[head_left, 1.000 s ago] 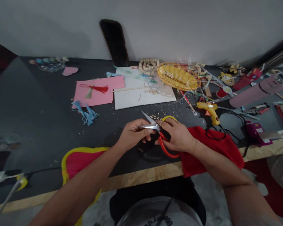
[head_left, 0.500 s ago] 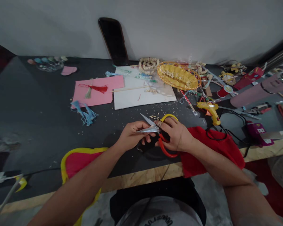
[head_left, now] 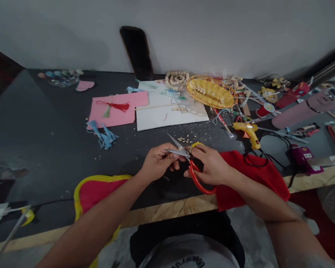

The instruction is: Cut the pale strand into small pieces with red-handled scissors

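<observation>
My right hand grips a pair of scissors with one red and one yellow handle loop. Their blades are spread apart and point left, toward my other hand. My left hand is closed in a pinch close to the blades, its fingers partly behind the lower one; whatever it pinches is too small to make out. Just beyond the blades, small pale cut pieces lie scattered on the dark tabletop.
Beyond my hands are a white board, pink paper with tassels, and a yellow wicker basket. A glue gun, red cloth and pink bottle are rightward. A phone leans on the wall.
The scissors' handles have turned slightly, the red loop now lower and the yellow one more hidden by my right hand. Both hands stay close together. The camera view has shifted a little.
</observation>
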The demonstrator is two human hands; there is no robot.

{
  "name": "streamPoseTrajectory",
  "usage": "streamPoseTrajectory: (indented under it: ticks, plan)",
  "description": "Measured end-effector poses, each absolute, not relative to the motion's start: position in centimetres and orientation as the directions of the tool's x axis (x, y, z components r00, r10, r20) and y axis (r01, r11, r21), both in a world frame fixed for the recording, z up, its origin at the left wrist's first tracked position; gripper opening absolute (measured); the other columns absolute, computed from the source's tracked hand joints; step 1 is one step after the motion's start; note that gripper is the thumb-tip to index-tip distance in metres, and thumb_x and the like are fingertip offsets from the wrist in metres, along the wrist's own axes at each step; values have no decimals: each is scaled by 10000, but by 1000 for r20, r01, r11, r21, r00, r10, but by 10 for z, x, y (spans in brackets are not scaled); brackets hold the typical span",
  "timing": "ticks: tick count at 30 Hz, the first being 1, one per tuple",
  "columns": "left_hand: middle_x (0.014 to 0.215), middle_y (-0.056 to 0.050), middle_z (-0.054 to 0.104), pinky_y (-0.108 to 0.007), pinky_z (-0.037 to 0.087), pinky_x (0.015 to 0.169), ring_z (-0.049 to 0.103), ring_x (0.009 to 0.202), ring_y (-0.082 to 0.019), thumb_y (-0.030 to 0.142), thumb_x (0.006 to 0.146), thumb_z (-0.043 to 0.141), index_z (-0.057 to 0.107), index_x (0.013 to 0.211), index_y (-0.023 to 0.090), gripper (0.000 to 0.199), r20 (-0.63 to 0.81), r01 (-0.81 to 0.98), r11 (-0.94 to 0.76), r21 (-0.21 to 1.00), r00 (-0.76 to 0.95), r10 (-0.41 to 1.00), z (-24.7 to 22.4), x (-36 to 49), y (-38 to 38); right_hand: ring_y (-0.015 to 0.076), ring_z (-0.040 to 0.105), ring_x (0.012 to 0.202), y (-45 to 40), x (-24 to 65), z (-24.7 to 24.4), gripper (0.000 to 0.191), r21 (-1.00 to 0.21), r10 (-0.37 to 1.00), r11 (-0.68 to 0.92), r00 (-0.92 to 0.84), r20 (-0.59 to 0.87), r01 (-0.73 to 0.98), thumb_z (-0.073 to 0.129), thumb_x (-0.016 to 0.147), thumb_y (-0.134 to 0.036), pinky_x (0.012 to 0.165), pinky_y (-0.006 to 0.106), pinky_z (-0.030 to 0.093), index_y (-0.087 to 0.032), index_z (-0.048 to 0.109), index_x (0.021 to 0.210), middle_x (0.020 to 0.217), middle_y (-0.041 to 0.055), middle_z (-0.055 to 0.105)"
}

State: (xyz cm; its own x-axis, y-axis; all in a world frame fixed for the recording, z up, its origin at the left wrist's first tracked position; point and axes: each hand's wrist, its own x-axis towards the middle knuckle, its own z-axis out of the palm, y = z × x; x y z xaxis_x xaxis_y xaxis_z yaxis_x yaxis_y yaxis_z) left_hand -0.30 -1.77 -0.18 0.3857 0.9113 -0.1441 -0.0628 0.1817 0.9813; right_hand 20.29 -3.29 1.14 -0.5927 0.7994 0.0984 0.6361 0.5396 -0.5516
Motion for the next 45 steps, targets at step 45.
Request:
streamPoseTrajectory:
  ticks: [45]
  plan:
    - [628,-25,698,-154,411,356,578,430,-81,374,694,764,645,703,144,259,-231,-3,249,969,360,904,-5,-6,-11,292,536,1052,-29,204,2,753,-380,829,547,-545,125,746,609,775,-644,908,448,509,-171,487,1348,1119,139,551]
